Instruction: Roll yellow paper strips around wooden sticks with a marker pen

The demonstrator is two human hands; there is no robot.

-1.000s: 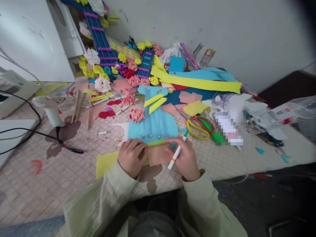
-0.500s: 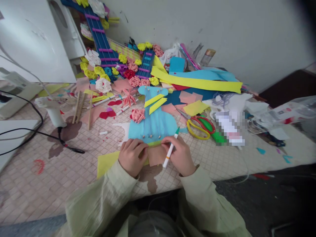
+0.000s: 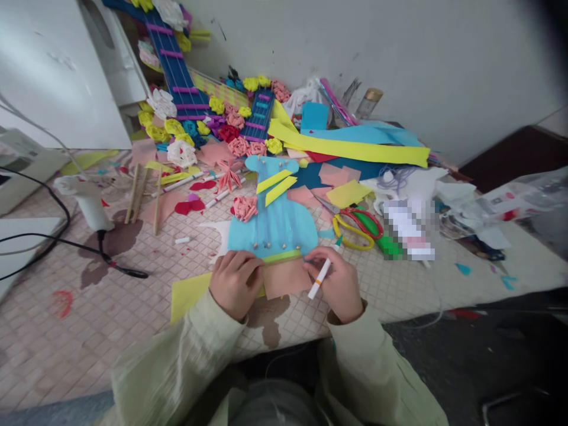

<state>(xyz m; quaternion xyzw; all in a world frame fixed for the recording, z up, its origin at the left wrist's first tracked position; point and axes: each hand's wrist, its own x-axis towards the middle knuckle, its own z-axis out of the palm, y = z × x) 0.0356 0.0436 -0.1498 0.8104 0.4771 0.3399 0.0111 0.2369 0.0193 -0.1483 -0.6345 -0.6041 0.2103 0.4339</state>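
Observation:
My left hand (image 3: 233, 282) is curled, fingers pressing down on a pink paper piece (image 3: 286, 278) and the yellow sheet (image 3: 190, 293) under it. My right hand (image 3: 338, 281) grips a white marker with a green cap (image 3: 323, 272) and rests on the right edge of the pink piece. Just beyond both hands lies a light blue guitar-shaped paper cutout (image 3: 277, 219) with yellow strips and a pink paper flower (image 3: 245, 207) on it.
Scissors with red and yellow handles (image 3: 355, 225) lie right of the cutout. A white glue gun (image 3: 86, 198) with a black cord stands at left. Paper flowers, a blue paper guitar neck (image 3: 175, 65) and long yellow and blue strips (image 3: 355, 148) crowd the back.
My right hand has shifted the marker to the right again and tilted it, after a short move left. The left hand keeps pressing in the same spot.

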